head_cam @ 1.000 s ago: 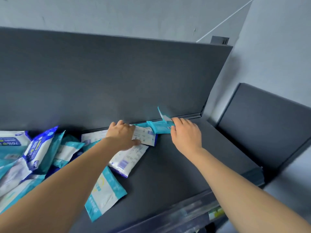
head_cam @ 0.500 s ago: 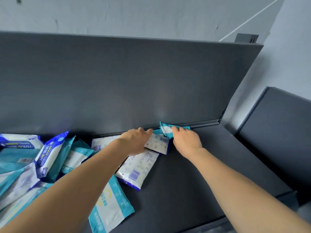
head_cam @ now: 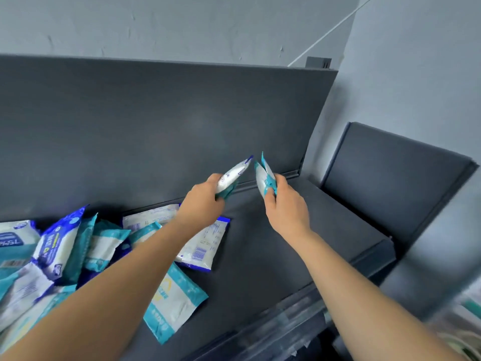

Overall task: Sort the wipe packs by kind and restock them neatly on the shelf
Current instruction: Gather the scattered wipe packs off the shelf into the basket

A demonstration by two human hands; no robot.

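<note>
Above the dark shelf, the left grip was curled round a whitish wipe pack and the right grip pinched a teal wipe pack. Both packs were lifted, with their tips close together. More loose packs lay heaped on the shelf's left side.

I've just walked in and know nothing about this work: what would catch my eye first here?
Two bare hands are raised mid-frame above the dark shelf. The left hand grips a blue-edged pack and the right hand a teal pack, their tips close but apart. At the shelf's left end lies a jumbled pile of blue and teal packs.
</note>
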